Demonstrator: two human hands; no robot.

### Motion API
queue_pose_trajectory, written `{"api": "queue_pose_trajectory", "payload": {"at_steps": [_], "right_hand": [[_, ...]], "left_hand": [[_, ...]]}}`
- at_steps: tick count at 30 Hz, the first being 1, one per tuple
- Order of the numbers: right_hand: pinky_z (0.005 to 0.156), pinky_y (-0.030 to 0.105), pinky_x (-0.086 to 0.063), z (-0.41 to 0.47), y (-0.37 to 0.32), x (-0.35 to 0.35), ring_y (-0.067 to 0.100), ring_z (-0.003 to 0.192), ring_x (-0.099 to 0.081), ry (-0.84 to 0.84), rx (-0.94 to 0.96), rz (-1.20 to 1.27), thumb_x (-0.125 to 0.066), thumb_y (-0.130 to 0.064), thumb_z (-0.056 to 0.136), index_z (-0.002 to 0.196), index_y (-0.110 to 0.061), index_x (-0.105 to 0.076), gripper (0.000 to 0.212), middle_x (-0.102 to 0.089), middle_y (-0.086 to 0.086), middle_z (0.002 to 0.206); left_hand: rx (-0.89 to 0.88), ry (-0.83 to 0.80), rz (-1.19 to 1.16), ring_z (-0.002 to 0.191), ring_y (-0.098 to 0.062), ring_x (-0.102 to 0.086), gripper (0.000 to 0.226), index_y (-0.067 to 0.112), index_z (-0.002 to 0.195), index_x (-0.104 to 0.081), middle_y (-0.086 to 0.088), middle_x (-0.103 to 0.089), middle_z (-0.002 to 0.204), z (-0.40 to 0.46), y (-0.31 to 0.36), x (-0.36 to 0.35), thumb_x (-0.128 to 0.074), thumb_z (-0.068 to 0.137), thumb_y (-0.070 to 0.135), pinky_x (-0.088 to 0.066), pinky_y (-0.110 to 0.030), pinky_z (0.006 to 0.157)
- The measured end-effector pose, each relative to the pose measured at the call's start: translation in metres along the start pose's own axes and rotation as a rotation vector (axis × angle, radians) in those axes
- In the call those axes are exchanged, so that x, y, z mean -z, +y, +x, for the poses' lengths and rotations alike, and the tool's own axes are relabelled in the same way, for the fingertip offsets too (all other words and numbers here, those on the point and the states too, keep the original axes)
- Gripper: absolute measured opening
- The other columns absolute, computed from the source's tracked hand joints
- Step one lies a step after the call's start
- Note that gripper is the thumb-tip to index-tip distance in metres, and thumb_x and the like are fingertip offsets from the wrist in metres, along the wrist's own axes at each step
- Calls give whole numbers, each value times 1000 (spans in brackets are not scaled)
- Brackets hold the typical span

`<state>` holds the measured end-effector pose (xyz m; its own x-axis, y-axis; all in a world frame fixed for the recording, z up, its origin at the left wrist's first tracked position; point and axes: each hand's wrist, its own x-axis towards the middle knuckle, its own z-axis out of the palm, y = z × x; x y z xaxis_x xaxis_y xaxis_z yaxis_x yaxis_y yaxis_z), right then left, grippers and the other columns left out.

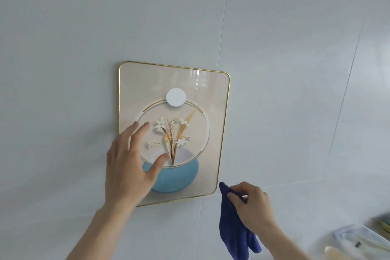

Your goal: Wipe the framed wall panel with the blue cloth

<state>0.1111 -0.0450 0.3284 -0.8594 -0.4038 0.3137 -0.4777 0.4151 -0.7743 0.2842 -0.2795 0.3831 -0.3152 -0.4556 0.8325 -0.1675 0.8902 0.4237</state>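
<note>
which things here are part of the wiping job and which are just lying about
In the job: framed wall panel, blue cloth held in the right hand, left hand open by the panel.

Lying about: blurred clear container at lower right.

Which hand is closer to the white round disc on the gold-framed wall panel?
Left. The left hand is spread over the panel below-left of the disc; the right hand, holding the blue cloth, is beyond the panel's lower-right corner.

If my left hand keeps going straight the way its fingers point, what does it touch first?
Probably the framed wall panel itself: the left hand, open, points up and right across the picture's glossy face. Depth is unclear, so it may be touching already.
</note>
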Motion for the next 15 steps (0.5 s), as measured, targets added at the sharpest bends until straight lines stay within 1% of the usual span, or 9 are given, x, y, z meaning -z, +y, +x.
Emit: {"api": "queue_pose_trajectory", "payload": {"at_steps": [2, 3, 4, 6, 8, 10, 12, 14, 15], "right_hand": [[77, 31, -60, -14, 3, 4, 14, 85, -76, -53, -114, 190, -71, -19, 94, 90, -27, -76, 10, -81, -10, 92], [79, 31, -60, -20, 2, 7, 18, 88, -78, -84, -154, 278, -72, -19, 94, 92, -22, -76, 5, -83, -5, 93], [80, 32, -60, -28, 1, 10, 23, 90, -78, -123, -183, 370, -73, -18, 94, 95, -16, -76, 4, -83, 0, 93], [81, 36, -59, -40, 2, 17, 29, 90, -78, -197, -207, 507, -75, -16, 94, 100, -4, -72, 14, -83, 13, 94], [81, 42, -57, -51, 7, 25, 31, 85, -75, -251, -229, 570, -75, -19, 94, 98, 2, -66, 24, -81, 22, 98], [83, 46, -56, -55, 14, 33, 33, 83, -73, -277, -240, 591, -76, -23, 94, 91, -1, -63, 25, -78, 28, 100], [88, 51, -59, -55, 25, 42, 32, 82, -74, -302, -237, 584, -76, -28, 94, 90, -2, -65, 29, -79, 27, 101], [93, 53, -60, -56, 35, 50, 32, 88, -76, -356, -241, 627, -77, -34, 93, 99, 1, -66, 37, -80, 23, 102], [95, 53, -59, -56, 42, 55, 34, 95, -77, -403, -238, 676, -79, -35, 92, 105, -1, -66, 39, -80, 21, 105]], "left_hand": [[56, -101, -154, 130, -14, -52, 64, 38, 137, -50, 15, -54, 138, -27, 17, -14, -60, 80, 64, -46, -39, 103], [89, -164, -234, 125, -9, -53, 60, 40, 133, -52, 22, -55, 131, -40, 25, -21, -59, 79, 65, -48, -34, 99], [112, -236, -302, 124, -4, -52, 57, 43, 132, -52, 26, -54, 130, -54, 35, -28, -60, 79, 64, -47, -29, 98], [93, -382, -381, 133, 2, -45, 58, 49, 136, -48, 28, -50, 139, -78, 52, -42, -65, 82, 56, -41, -25, 104], [54, -545, -432, 141, 4, -39, 62, 53, 141, -44, 31, -45, 147, -98, 69, -54, -71, 87, 40, -37, -27, 114], [54, -678, -460, 135, 6, -47, 57, 53, 136, -51, 32, -54, 141, -111, 83, -62, -72, 89, 26, -40, -30, 116], [92, -722, -455, 117, 4, -62, 46, 48, 123, -62, 30, -67, 123, -116, 97, -69, -73, 89, 20, -48, -33, 109], [142, -700, -422, 99, -2, -70, 31, 43, 108, -66, 27, -72, 106, -116, 107, -72, -75, 88, 22, -55, -37, 98], [161, -676, -398, 92, -4, -71, 24, 42, 102, -67, 26, -73, 99, -116, 113, -75, -74, 88, 24, -57, -38, 93]]}}
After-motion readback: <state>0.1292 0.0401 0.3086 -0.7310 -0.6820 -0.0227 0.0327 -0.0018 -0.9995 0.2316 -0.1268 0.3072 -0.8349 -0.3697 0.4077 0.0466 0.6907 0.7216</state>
